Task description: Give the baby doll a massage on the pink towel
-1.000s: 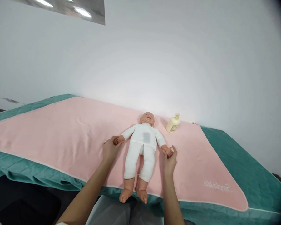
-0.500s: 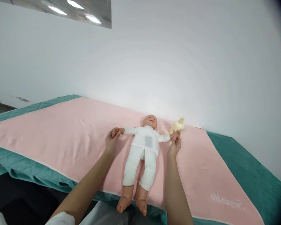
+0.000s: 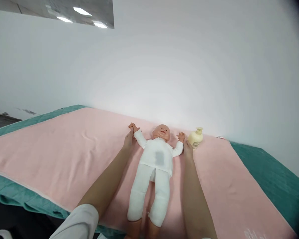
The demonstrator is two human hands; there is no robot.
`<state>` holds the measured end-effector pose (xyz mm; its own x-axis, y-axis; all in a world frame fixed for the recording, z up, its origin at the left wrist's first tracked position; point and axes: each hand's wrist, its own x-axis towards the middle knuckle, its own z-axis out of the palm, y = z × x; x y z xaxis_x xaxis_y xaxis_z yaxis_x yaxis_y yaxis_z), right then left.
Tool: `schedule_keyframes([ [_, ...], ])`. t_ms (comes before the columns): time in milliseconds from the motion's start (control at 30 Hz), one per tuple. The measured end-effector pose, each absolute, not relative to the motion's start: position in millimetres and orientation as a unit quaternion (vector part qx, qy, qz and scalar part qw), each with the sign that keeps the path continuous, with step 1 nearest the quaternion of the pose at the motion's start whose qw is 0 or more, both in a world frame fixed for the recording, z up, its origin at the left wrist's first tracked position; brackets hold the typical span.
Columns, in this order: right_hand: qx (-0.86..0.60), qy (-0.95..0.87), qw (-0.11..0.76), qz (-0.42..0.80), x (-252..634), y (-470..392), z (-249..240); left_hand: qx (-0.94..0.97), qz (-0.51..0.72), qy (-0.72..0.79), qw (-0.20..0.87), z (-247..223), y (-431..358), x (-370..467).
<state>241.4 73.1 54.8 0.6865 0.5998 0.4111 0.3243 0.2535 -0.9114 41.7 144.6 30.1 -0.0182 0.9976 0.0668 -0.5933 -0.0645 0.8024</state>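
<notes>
A baby doll (image 3: 156, 156) in a white cloth suit lies face up on a pink blanket (image 3: 74, 149), its head toward the wall and both arms raised outward. My left hand (image 3: 130, 137) is closed round the doll's wrist on the left side of the view. On the right side, my right hand (image 3: 187, 148) is at the doll's other forearm, its fingers closed against the sleeve. Just beyond that hand stands a pale yellow pump bottle (image 3: 195, 138), close to the doll's hand.
Green quilted cloth (image 3: 271, 172) shows under the blanket at both sides and along the near edge. A white wall (image 3: 189, 66) rises behind the bed. Something dark with a white curved part lies at the lower left.
Both doll arms have swung from straight out sideways to bent upward, and my hands have moved up with them. The view has shifted slightly, so the doll's feet are now mostly cut off.
</notes>
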Motion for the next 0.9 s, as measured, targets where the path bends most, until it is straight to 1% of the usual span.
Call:
schedule_keyframes([
  [133, -0.612, -0.389, 0.68, 0.11, 244, 81, 46, 0.354, 0.598, 0.322, 0.643, 37, 165, 60],
  [300, -0.628, -0.392, 0.663, 0.109, 277, 82, 37, 0.381, 0.521, 0.379, 0.663, 38, 184, 73],
  [433, -0.642, -0.396, 0.647, 0.11, 299, 80, 30, 0.407, 0.475, 0.448, 0.639, 35, 190, 72],
  [533, -0.649, -0.399, 0.638, 0.111, 298, 85, 24, 0.424, 0.45, 0.493, 0.612, 32, 190, 69],
  [700, -0.652, -0.406, 0.631, 0.11, 272, 103, 14, 0.441, 0.449, 0.477, 0.613, 32, 185, 66],
  [900, -0.65, -0.409, 0.634, 0.096, 252, 114, 9, 0.445, 0.479, 0.466, 0.597, 37, 177, 70],
])
